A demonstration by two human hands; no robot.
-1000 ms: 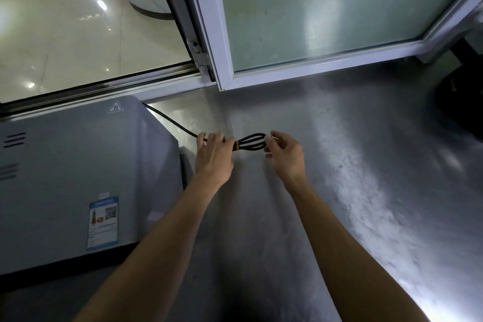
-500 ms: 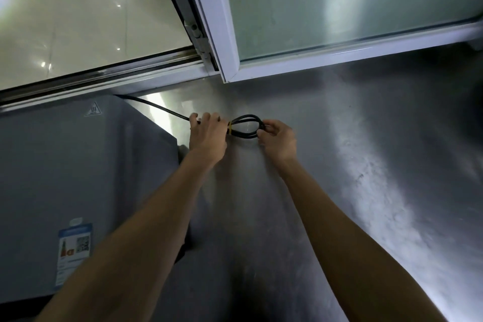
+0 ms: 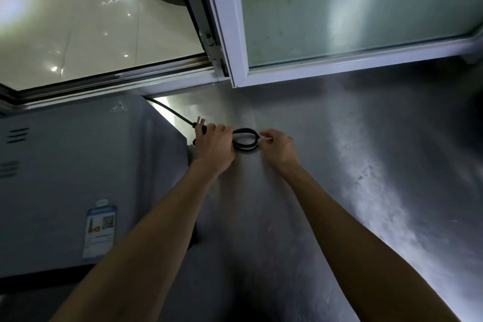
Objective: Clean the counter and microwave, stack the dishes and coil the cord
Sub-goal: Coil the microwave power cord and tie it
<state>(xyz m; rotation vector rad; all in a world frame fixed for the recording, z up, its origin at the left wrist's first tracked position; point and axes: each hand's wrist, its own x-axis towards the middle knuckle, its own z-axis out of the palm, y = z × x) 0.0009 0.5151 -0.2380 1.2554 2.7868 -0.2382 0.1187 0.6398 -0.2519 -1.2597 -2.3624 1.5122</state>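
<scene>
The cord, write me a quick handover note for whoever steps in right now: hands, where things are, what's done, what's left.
Left hand grips the gathered end of the black cord, with the plug sticking out beside it.
Right hand pinches the far end of the loops with its fingers.
The cord runs from behind the microwave, which sits on the steel counter below the window frame.
Done: cord unplugged and folded into a few loops.
Left: secure the bundle and set it down. No dishes in view; cleaning cannot be judged from here.
</scene>
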